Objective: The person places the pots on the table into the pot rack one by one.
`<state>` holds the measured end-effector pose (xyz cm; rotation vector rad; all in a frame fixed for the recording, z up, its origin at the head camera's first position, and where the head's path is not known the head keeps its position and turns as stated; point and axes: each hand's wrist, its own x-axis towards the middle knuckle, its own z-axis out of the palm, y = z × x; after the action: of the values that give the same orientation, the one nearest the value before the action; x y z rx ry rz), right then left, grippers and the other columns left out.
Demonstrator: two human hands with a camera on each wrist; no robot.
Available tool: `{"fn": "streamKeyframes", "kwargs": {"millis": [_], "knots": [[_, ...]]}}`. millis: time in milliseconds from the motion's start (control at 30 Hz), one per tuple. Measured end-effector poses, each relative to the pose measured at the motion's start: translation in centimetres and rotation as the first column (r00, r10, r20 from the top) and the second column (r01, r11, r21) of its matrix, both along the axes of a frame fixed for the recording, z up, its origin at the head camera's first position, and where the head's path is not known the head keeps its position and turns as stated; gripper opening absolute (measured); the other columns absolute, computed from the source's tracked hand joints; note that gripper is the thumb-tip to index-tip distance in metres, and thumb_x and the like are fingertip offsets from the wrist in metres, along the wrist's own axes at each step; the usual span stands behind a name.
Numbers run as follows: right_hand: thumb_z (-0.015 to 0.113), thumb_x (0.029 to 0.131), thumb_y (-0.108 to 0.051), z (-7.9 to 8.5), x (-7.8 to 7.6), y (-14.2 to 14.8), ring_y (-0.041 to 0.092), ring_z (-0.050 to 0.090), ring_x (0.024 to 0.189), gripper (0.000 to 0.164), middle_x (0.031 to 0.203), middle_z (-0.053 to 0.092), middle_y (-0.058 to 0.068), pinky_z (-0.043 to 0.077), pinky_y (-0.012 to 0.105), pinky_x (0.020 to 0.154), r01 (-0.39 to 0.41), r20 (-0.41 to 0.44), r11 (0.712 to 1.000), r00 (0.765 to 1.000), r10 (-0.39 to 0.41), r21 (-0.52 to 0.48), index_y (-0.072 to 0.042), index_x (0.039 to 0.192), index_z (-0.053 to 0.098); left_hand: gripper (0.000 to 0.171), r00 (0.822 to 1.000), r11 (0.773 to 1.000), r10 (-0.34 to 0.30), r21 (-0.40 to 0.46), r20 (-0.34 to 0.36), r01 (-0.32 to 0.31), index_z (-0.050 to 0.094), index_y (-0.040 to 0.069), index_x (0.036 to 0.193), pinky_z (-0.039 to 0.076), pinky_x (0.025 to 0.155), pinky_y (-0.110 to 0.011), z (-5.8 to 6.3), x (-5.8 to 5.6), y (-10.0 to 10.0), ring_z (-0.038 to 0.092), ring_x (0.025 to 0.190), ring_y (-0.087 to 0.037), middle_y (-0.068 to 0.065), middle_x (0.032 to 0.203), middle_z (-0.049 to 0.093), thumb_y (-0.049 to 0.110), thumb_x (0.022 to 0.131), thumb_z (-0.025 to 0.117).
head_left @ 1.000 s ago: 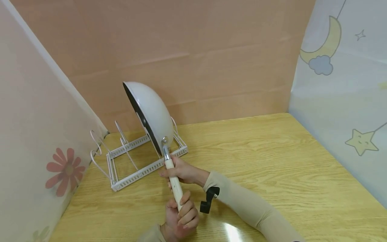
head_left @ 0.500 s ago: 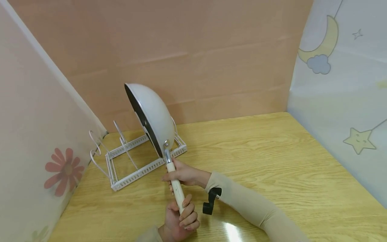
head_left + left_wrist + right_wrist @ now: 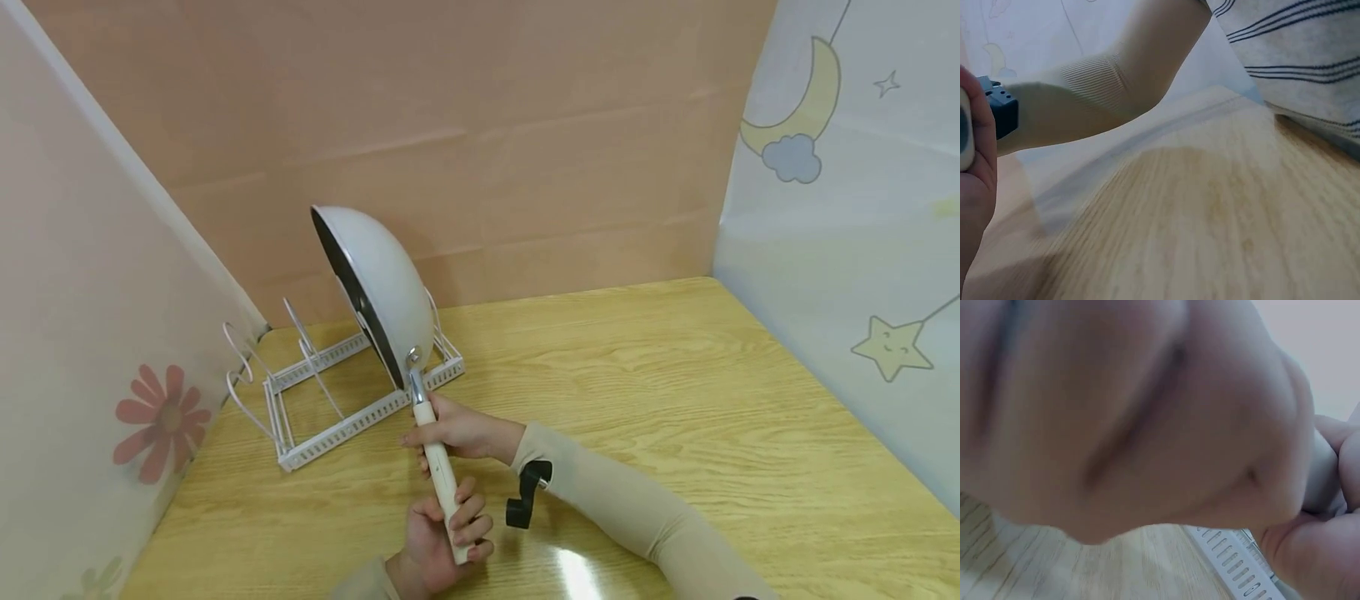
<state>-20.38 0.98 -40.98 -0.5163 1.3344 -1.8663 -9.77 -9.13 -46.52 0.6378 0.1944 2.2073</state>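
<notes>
A white wok (image 3: 382,275) with a dark inside stands tilted on its side over a white wire rack (image 3: 348,429), its open face turned left. Its pale handle (image 3: 441,475) slopes down toward me. High on the handle, just below the metal collar, my right hand (image 3: 461,429) grips it. My left hand (image 3: 438,542) has its fingers curled round the lower end, whose tip shows beneath them. In the left wrist view the handle's butt (image 3: 965,131) peeks out at the left edge. Blurred fingers of my right hand (image 3: 1135,419) fill most of the right wrist view.
Wire loops (image 3: 240,358) rise from the rack's left part. A wooden table (image 3: 637,375) lies under everything, bounded by an orange-pink back wall (image 3: 525,167) and printed side walls. A black mount (image 3: 528,492) hangs from my right wrist.
The wok has shifted slightly right and down over the rack. The left fingers have loosened around the handle, so more of its lower end shows. The right hand keeps its grip.
</notes>
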Motion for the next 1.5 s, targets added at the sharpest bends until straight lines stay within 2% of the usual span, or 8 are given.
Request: {"fn": "streamKeyframes", "kwargs": {"millis": [267, 533, 667, 767, 967, 1200, 1333, 1500], "knots": [[0.046, 0.101, 0.0, -0.6, -0.6, 0.9, 0.019, 0.066, 0.071, 0.019, 0.08, 0.062, 0.007, 0.056, 0.036, 0.071, -0.064, -0.02, 0.998, 0.998, 0.065, 0.013, -0.01, 0.109, 0.033, 0.03, 0.996, 0.99, 0.082, -0.121, 0.026, -0.078, 0.05, 0.017, 0.103, 0.039, 0.069, -0.024, 0.0, -0.6, -0.9, 0.041, 0.069, -0.008, 0.005, 0.082, 0.044, 0.007, 0.075, 0.045], [0.044, 0.103, -0.004, -0.8, -1.3, 1.4, 0.02, 0.066, 0.075, 0.012, 0.084, 0.066, 0.006, 0.056, 0.032, 0.071, -0.097, -0.066, 0.995, 0.993, 0.098, 0.023, -0.004, 0.114, 0.039, 0.033, 0.994, 0.976, 0.102, -0.197, 0.035, -0.093, 0.048, 0.016, 0.104, 0.042, 0.072, -0.027, 0.1, -1.3, -1.6, 0.048, 0.074, -0.011, 0.003, 0.085, 0.047, 0.004, 0.074, 0.043], [0.044, 0.102, -0.002, -0.6, -1.4, 1.5, 0.017, 0.066, 0.079, 0.015, 0.087, 0.065, 0.006, 0.055, 0.031, 0.073, -0.086, -0.053, 0.996, 0.995, 0.087, 0.016, -0.004, 0.116, 0.041, 0.034, 0.991, 0.957, 0.128, -0.269, 0.049, -0.11, 0.044, 0.015, 0.104, 0.042, 0.073, -0.029, 0.3, -1.5, -2.0, 0.049, 0.076, -0.012, 0.002, 0.085, 0.05, 0.002, 0.073, 0.042], [0.045, 0.101, -0.001, -0.6, -1.4, 1.6, 0.015, 0.066, 0.084, 0.016, 0.091, 0.065, 0.004, 0.054, 0.031, 0.074, -0.077, -0.046, 0.997, 0.996, 0.077, 0.011, -0.005, 0.116, 0.043, 0.035, 0.985, 0.93, 0.162, -0.343, 0.059, -0.132, 0.041, 0.014, 0.104, 0.04, 0.075, -0.029, 0.4, -1.8, -2.4, 0.049, 0.077, -0.013, 0.001, 0.086, 0.048, 0.0, 0.072, 0.042], [0.045, 0.098, 0.008, -0.8, -1.6, 1.5, 0.013, 0.065, 0.087, 0.018, 0.093, 0.064, 0.003, 0.052, 0.029, 0.075, -0.03, -0.038, 1.0, 0.999, 0.03, -0.007, -0.004, 0.111, 0.048, 0.041, 0.965, 0.846, 0.261, -0.49, 0.039, -0.209, 0.038, 0.011, 0.106, 0.039, 0.077, -0.03, 0.4, -2.4, -3.1, 0.044, 0.08, -0.015, -0.001, 0.09, 0.044, -0.007, 0.069, 0.041], [0.048, 0.094, 0.011, -1.0, -2.0, 1.4, 0.016, 0.065, 0.09, 0.031, 0.099, 0.064, 0.008, 0.053, 0.031, 0.081, 0.033, -0.017, 0.999, 0.999, -0.033, -0.001, 0.01, 0.124, 0.044, 0.048, 0.961, 0.802, 0.275, -0.548, -0.016, -0.239, 0.043, 0.011, 0.111, 0.04, 0.084, -0.03, 0.1, -2.9, -3.6, 0.045, 0.086, -0.014, 0.0, 0.095, 0.047, -0.011, 0.069, 0.038], [0.049, 0.093, 0.011, -1.1, -2.3, 1.3, 0.023, 0.064, 0.099, 0.043, 0.108, 0.063, 0.016, 0.052, 0.032, 0.085, 0.073, -0.016, 0.997, 0.997, -0.073, 0.012, 0.012, 0.135, 0.038, 0.054, 0.946, 0.751, 0.31, -0.586, -0.091, -0.302, 0.048, 0.011, 0.114, 0.043, 0.087, -0.028, -0.2, -3.2, -4.0, 0.049, 0.091, -0.013, 0.0, 0.097, 0.049, -0.015, 0.068, 0.037], [0.051, 0.091, 0.012, -1.1, -2.5, 1.4, 0.02, 0.063, 0.1, 0.046, 0.115, 0.06, 0.018, 0.051, 0.029, 0.083, 0.114, -0.013, 0.993, 0.993, -0.114, 0.012, 0.01, 0.135, 0.038, 0.06, 0.925, 0.713, 0.341, -0.595, -0.17, -0.372, 0.054, 0.012, 0.117, 0.046, 0.092, -0.029, -0.4, -3.5, -4.4, 0.053, 0.098, -0.013, 0.0, 0.103, 0.052, -0.017, 0.067, 0.04]]}}
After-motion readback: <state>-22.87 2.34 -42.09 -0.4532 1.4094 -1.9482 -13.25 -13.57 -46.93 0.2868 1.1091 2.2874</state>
